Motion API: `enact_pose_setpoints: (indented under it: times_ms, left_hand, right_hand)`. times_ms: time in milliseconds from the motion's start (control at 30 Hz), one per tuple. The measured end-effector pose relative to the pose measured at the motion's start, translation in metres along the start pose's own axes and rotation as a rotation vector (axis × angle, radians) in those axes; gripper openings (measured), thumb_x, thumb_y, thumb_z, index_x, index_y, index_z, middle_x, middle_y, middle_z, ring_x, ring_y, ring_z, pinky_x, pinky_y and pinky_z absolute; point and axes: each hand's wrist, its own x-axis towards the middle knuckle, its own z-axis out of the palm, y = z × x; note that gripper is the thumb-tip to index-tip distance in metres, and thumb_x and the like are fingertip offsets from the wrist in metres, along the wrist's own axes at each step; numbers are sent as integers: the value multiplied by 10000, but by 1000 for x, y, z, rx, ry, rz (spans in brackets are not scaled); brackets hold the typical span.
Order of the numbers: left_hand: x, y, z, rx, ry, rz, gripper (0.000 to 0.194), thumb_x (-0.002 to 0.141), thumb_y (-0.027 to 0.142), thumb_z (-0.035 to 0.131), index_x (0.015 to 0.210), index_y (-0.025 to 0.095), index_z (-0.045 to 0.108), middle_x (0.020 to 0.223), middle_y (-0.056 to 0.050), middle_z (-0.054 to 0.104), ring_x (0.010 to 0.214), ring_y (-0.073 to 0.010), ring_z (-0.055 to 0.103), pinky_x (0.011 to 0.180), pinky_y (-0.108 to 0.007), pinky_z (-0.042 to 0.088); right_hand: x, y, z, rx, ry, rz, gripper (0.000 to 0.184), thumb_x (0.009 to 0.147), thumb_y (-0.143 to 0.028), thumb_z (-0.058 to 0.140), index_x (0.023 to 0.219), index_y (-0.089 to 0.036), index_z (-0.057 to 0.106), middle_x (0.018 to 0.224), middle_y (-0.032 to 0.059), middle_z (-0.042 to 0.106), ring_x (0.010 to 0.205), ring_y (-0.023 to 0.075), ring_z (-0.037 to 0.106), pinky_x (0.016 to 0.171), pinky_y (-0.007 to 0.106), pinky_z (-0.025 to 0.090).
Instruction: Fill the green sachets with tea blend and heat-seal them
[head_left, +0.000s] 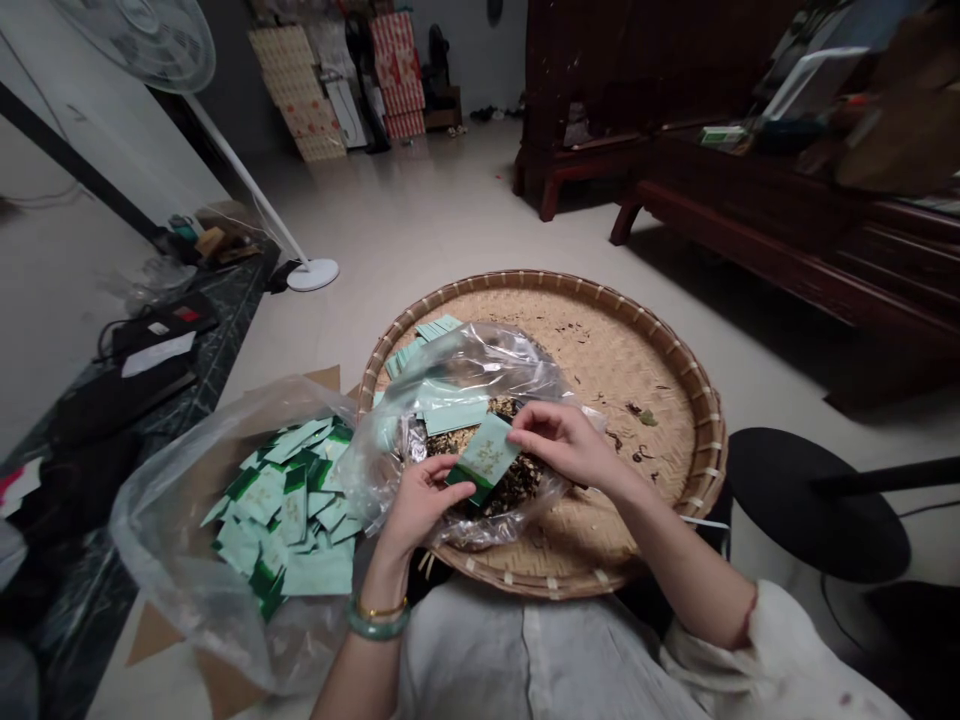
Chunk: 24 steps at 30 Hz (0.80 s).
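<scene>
Packet (484, 458) sat pinched between your half-closed left hand (418, 505) and right hand (562, 442), over one basket (660, 390) holding one bag (480, 362), second bag (161, 530) beside.

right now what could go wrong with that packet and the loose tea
The green packet is held only lightly between the left hand and right hand, so it could slip and fall into the loose tea below. The tea appears to sit in a clear plastic bag with a loose, crumpled opening, so a knock could spill more onto the woven tray, where stray bits of leaf lie.
</scene>
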Motion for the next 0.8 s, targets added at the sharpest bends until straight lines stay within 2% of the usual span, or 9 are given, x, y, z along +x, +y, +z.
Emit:
enact_pose_setpoints:
  times_ms: [33,133,167,267,333,433,567,667,800]
  left_hand:
    - [0,-1,2,-12,26,7,337,510,170,817,831,134,722,794,-50,762,707,-174,688,700,-276,542]
    - [-1,-7,11,-44,115,27,277,537,185,804,790,136,702,747,-40,753,671,-158,679,676,-258,533]
    - [-1,-8,13,-49,144,36,270,542,189,802,784,139,694,736,-36,749,664,-155,677,673,-256,532]
    - [-2,-8,19,-40,137,56,290,553,205,801,813,145,686,785,-45,749,726,-168,686,716,-268,534]
    - [-2,-5,22,-54,96,65,352,563,223,802,887,149,686,881,-64,751,823,-184,691,769,-278,531]
    - [0,3,24,-100,96,78,403,599,295,794,958,150,684,906,-71,749,852,-196,690,764,-280,533]
    - [2,6,31,-117,181,66,296,604,361,791,765,135,690,645,-12,708,607,-152,652,612,-247,523]
    - [1,5,36,-120,229,63,273,581,351,805,682,142,660,558,23,662,539,-126,611,562,-222,501]
    - [-1,3,39,-77,149,71,257,618,349,789,711,139,674,610,6,685,577,-137,630,591,-232,510]
  right_hand:
    - [0,4,4,40,77,8,169,790,-325,655,862,-183,600,795,9,594,670,111,520,588,236,420]
    - [-2,15,18,140,247,74,519,670,-346,747,1116,-201,525,951,36,584,681,111,540,580,240,449]
    - [-2,19,22,155,259,102,518,652,-360,755,1091,-192,538,907,28,584,652,109,531,561,238,444]
    - [-4,27,30,168,251,148,288,685,-417,713,759,-174,579,657,-20,531,556,101,474,504,233,406]
    - [-5,28,30,168,242,154,295,697,-435,698,652,-175,566,601,-24,521,530,100,456,484,231,385]
    - [-6,26,29,169,183,170,280,672,-427,716,640,-170,609,587,-24,547,506,91,443,469,223,360]
    - [-9,25,30,192,151,207,288,667,-430,721,609,-167,620,513,-44,508,455,75,394,444,215,321]
    - [-10,26,33,280,154,258,336,645,-486,727,675,-165,630,520,-50,511,427,68,368,412,209,296]
    - [-9,27,37,278,150,265,387,641,-529,720,617,-166,588,506,-57,466,432,65,349,398,203,267]
